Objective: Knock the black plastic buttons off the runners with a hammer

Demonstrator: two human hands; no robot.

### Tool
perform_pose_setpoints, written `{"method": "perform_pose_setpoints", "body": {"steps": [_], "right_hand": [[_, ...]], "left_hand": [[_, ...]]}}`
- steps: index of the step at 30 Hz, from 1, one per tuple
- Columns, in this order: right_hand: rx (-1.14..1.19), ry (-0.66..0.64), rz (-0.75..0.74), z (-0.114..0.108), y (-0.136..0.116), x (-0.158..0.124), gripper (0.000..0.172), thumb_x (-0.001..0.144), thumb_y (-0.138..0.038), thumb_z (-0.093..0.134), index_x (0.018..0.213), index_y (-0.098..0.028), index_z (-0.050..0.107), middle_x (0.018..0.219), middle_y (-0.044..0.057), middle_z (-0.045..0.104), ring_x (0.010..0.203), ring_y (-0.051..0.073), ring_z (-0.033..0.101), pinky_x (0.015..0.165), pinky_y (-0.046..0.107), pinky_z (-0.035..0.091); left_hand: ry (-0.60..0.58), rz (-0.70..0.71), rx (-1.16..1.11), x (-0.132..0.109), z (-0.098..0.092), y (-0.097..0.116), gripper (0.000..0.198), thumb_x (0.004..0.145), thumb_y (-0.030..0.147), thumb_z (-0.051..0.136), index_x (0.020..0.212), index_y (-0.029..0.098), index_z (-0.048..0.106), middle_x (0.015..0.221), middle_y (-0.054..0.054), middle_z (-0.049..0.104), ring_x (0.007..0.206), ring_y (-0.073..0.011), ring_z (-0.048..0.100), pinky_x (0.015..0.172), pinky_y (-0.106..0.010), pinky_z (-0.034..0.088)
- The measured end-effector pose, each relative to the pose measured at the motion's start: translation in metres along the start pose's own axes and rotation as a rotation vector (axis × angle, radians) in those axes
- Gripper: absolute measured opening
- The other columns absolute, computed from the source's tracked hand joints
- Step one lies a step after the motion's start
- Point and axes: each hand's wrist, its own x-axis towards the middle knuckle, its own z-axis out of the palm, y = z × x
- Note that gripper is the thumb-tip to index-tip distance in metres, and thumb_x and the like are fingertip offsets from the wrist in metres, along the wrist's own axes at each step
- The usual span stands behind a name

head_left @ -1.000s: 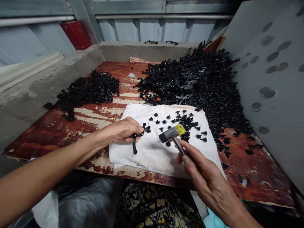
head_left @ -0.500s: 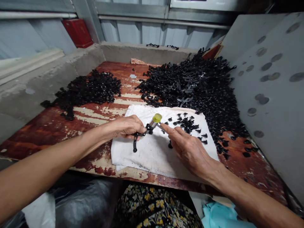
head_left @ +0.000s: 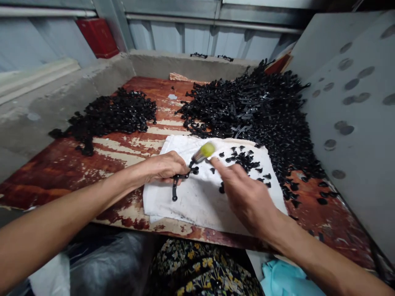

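Head view: black bracket (head_left: 175, 190) pinched by the left hand (head_left: 165, 165), hammer (head_left: 202, 152) gripped by the right hand (head_left: 248, 195). If a swing is misaimed, the left thumb (head_left: 183, 168) could be struck.

No writing, label, brand, number or sign can be read in this view. The red box (head_left: 98, 38) by the wall shows only plain colour. On the grey panel (head_left: 330, 100) there are round dark spots, which do not form letters or digits. The head of the hammer (head_left: 202, 152) is blurred, so a small mark there, if any, perhaps cannot be seen. On the white cloth (head_left: 182, 207) and the black pieces (head_left: 247, 107), no lettering is legible.
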Motion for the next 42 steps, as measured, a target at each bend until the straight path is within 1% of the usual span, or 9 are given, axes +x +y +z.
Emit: {"method": "perform_pose_setpoints", "body": {"steps": [2,6,16,20,28,32,35,38,42], "right_hand": [[-0.021,-0.090,-0.014,0.002,0.001,-0.001,0.066,0.084,-0.001,0.036,0.146,-0.023,0.042,0.078,0.002,0.057,0.049,0.013,0.046,0.043,0.023,0.042],[0.025,0.061,0.024,0.004,0.000,-0.003,0.067,0.088,-0.003,0.036,0.151,-0.026,0.033,0.082,0.004,0.057,0.059,0.015,0.052,0.053,0.027,0.050],[0.001,-0.104,0.076,0.004,0.004,-0.003,0.055,0.088,-0.006,0.033,0.139,-0.016,0.052,0.079,0.007,0.061,0.052,0.016,0.050,0.048,0.029,0.047],[0.286,0.005,0.243,-0.007,0.001,0.011,0.038,0.094,-0.019,0.040,0.127,-0.011,0.057,0.088,0.009,0.066,0.070,0.018,0.059,0.065,0.033,0.050],[0.819,-0.154,0.466,-0.001,-0.004,0.016,0.016,0.081,-0.033,0.057,0.072,-0.019,0.054,0.061,-0.004,0.047,0.053,0.011,0.040,0.049,0.024,0.033],[0.937,-0.058,0.603,-0.004,-0.008,0.007,0.014,0.081,-0.033,0.057,0.076,-0.021,0.052,0.055,-0.009,0.039,0.045,0.009,0.033,0.044,0.023,0.028],[0.971,0.006,0.665,-0.008,-0.008,0.002,0.015,0.081,-0.034,0.057,0.077,-0.022,0.051,0.053,-0.010,0.038,0.042,0.008,0.031,0.041,0.022,0.026],[0.956,0.031,0.681,-0.006,-0.008,-0.001,0.014,0.082,-0.033,0.057,0.077,-0.022,0.050,0.053,-0.010,0.040,0.041,0.007,0.032,0.039,0.022,0.026],[0.939,0.003,0.659,0.000,-0.010,-0.004,0.013,0.082,-0.032,0.056,0.078,-0.022,0.049,0.054,-0.010,0.040,0.041,0.007,0.032,0.039,0.022,0.025]], "left_hand": [[0.000,-0.047,0.086,-0.002,0.002,0.002,0.026,0.067,0.023,0.072,0.046,0.016,0.059,0.038,-0.002,0.051,0.029,-0.0069,0.037,0.030,-0.019,0.018],[-0.024,-0.064,0.149,-0.005,0.005,0.006,0.031,0.069,0.025,0.070,0.043,0.017,0.055,0.038,-0.002,0.050,0.029,-0.0062,0.034,0.031,-0.020,0.016],[0.013,-0.067,0.215,-0.005,0.003,-0.001,0.030,0.073,0.033,0.066,0.050,0.018,0.055,0.041,-0.002,0.053,0.029,-0.0061,0.033,0.033,-0.020,0.017],[-0.079,0.067,0.331,-0.015,0.008,0.004,0.033,0.076,0.040,0.063,0.052,0.018,0.057,0.041,0.000,0.049,0.033,-0.0072,0.033,0.036,-0.021,0.020],[-0.287,0.331,0.506,-0.044,0.053,0.026,0.029,0.081,0.032,0.051,0.055,0.017,0.050,0.049,0.004,0.048,0.045,-0.0080,0.038,0.044,-0.020,0.027],[0.014,0.297,0.281,-0.048,0.057,0.012,0.023,0.077,0.039,0.065,0.083,0.017,0.060,0.065,0.002,0.058,0.058,-0.0107,0.050,0.051,-0.021,0.036],[0.195,0.185,-0.137,-0.052,0.060,0.000,0.050,0.071,0.046,0.074,0.109,0.021,0.054,0.089,-0.002,0.068,0.072,-0.0147,0.061,0.057,-0.023,0.046],[0.160,0.002,-0.520,-0.057,0.069,-0.005,0.055,0.060,0.046,0.083,0.098,0.019,0.055,0.090,-0.004,0.068,0.074,-0.0182,0.066,0.057,-0.027,0.053],[-0.058,-0.087,-0.622,-0.057,0.079,-0.001,0.049,0.053,0.039,0.090,0.084,0.013,0.061,0.076,-0.004,0.066,0.063,-0.0159,0.065,0.049,-0.025,0.054]]}}
